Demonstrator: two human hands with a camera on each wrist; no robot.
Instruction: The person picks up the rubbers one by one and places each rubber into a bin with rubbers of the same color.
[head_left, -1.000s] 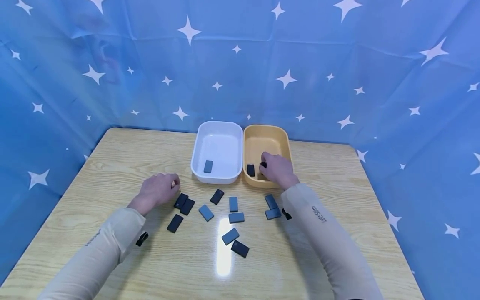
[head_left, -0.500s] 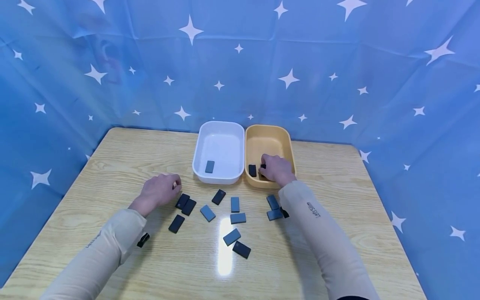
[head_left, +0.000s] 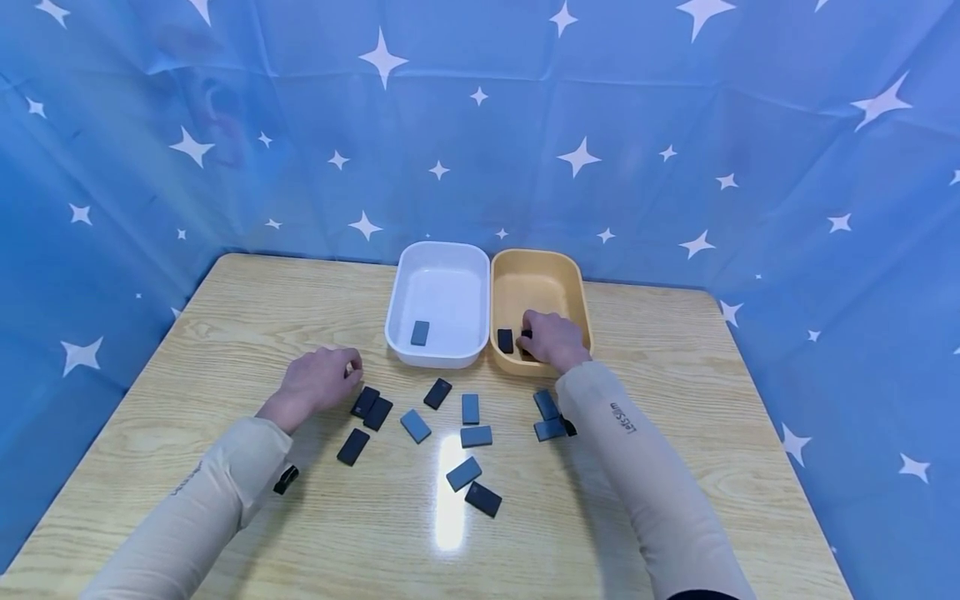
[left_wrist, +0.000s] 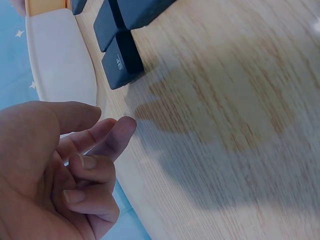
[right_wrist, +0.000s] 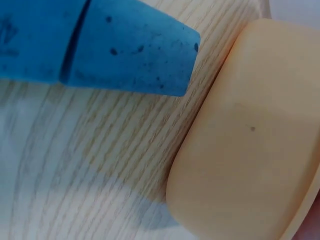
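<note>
My right hand (head_left: pixel 557 340) reaches into the yellow bin (head_left: pixel 538 265) and pinches a small black block (head_left: pixel 527 333), mostly hidden by the fingers. Left of it in that bin lies another black block (head_left: pixel 505 341). My left hand (head_left: pixel 321 379) hovers over the table at left with loosely curled fingers and holds nothing, as the left wrist view also shows. Nearest to it are two touching black blocks (head_left: pixel 365 402), one bearing small white print in the left wrist view. The right wrist view shows the bin's outer wall (right_wrist: pixel 245 130) and a speckled blue block (right_wrist: pixel 135 47); the right fingers are hidden.
The white bin (head_left: pixel 442 267) stands beside the yellow one, with one blue-grey block (head_left: pixel 420 333) in it. Several blue (head_left: pixel 470 409) and black blocks (head_left: pixel 483 499) lie across the wooden table (head_left: pixel 300 292). A starry blue curtain (head_left: pixel 450 125) hangs behind.
The head view has shifted slightly. Both hands stay nearly still; the right hand keeps the black block pinched low in the yellow bin.
</note>
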